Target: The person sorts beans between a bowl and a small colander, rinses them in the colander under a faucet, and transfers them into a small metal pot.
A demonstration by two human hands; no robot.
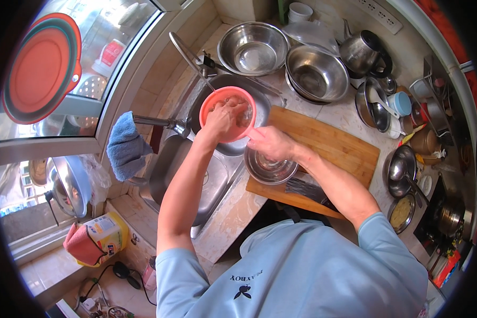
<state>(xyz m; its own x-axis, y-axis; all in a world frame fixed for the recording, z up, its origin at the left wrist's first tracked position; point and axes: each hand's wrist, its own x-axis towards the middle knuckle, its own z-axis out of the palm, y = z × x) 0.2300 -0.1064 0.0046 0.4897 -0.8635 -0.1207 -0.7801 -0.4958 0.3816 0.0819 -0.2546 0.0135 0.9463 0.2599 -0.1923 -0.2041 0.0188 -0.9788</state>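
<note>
My right hand (272,143) grips the handle of a pink plastic ladle (253,104) over the far basin of a metal sink (264,99). Inside the ladle's bowl, the fingers of my left hand (224,119) reach into water; whether they hold anything there cannot be told. A thin curved spout (187,49) points down at the ladle's rim. Below my right hand a steel bowl (270,175) rests on the corner of a wooden cutting board (334,139). Beside that bowl, partly under my right forearm, lies a dark, glossy item (308,187) that I cannot identify.
Large steel basins (254,49) (318,73) and a metal kettle (361,53) stand behind the board. A blue cloth (127,147) hangs over the faucet (163,121) at left. Steel bowls, one with a ladle (399,169), line the right counter. A yellow detergent jug (113,234) stands lower left.
</note>
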